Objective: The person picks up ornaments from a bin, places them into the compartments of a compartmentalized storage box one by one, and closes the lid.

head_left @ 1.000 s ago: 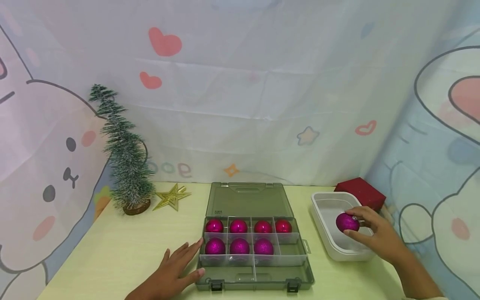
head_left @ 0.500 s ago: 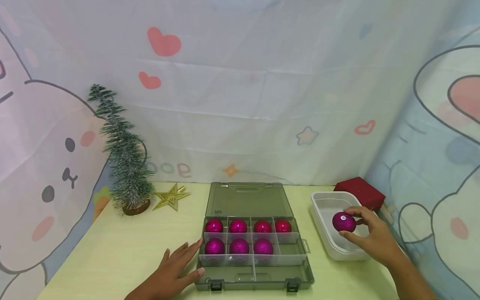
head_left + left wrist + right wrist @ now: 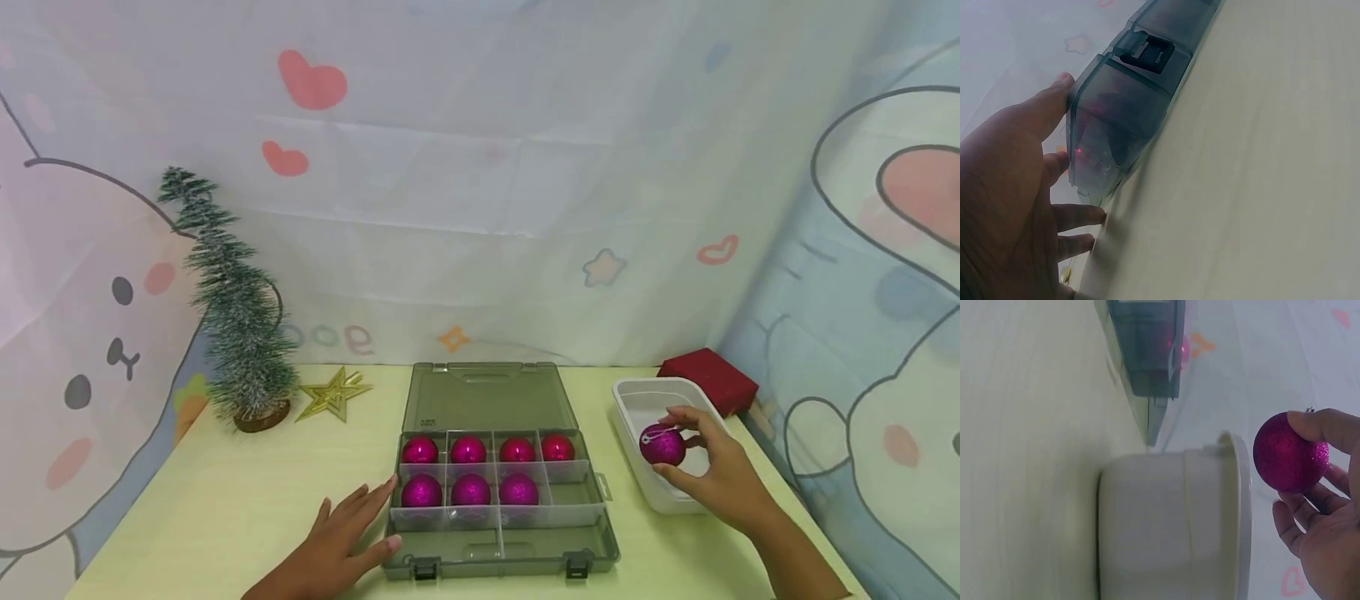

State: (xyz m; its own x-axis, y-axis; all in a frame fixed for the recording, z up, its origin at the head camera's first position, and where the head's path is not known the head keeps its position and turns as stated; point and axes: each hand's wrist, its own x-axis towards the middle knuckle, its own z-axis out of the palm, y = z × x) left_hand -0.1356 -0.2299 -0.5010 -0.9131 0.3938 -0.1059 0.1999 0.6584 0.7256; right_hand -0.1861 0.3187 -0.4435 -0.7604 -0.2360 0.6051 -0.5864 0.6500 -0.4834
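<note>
My right hand (image 3: 716,471) holds a purple glitter bauble (image 3: 663,447) between thumb and fingers, over the white plastic bin (image 3: 643,467). In the right wrist view the same bauble (image 3: 1288,453) shows its small metal cap beside the thumb. A translucent grey compartment box (image 3: 498,569) lies with its lid (image 3: 487,400) laid back. Its back row holds several shiny magenta and red baubles (image 3: 468,450); three purple glitter baubles (image 3: 471,490) fill part of the middle row. My left hand (image 3: 330,546) rests at the box's left side, fingers extended, fingertips against the wall (image 3: 1116,119).
A small frosted Christmas tree (image 3: 243,333) stands at the back left beside a gold star (image 3: 333,393). Behind the bin lies a dark red box (image 3: 708,381). A printed cloth (image 3: 450,183) hangs along the back of the pale yellow table (image 3: 187,500).
My right hand has moved the bauble slightly left within the bin's outline and turned it, so its cap and string now face the head camera. The left hand stays by the box.
</note>
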